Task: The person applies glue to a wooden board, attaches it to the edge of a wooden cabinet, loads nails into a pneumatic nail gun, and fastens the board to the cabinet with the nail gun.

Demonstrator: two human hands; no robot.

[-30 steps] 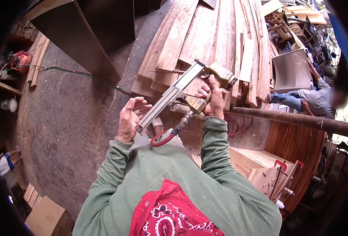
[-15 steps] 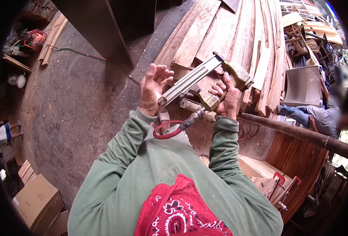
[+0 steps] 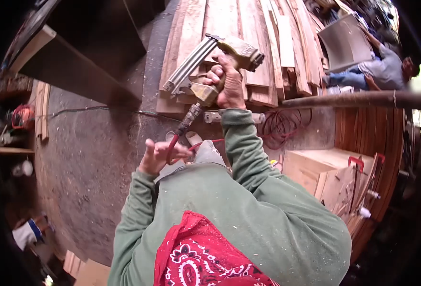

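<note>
My right hand (image 3: 230,85) is wrapped round the handle of a worn, yellowish pneumatic nail gun (image 3: 241,49). Its long silver magazine (image 3: 190,65) slants down to the left. From the base of the handle, a metal coupling (image 3: 190,117) leads to a red air hose (image 3: 172,144). My left hand (image 3: 162,156) is lower down, beside the hose, with its fingers stretched out and somewhat blurred. The hose crosses in front of this hand; whether they touch, I cannot tell.
Long boards (image 3: 255,33) lie stacked ahead. A rusty pipe (image 3: 353,99) spans the right side, above a wooden box (image 3: 310,164) with red clamps (image 3: 356,163). Coiled hose (image 3: 284,125) rests on the floor. A dark panel (image 3: 77,66) stands front left. Another person (image 3: 386,66) is at the right.
My right hand has raised the nail gun forward and left in view. My left hand has dropped from beside the magazine to the hose. The view has turned.
</note>
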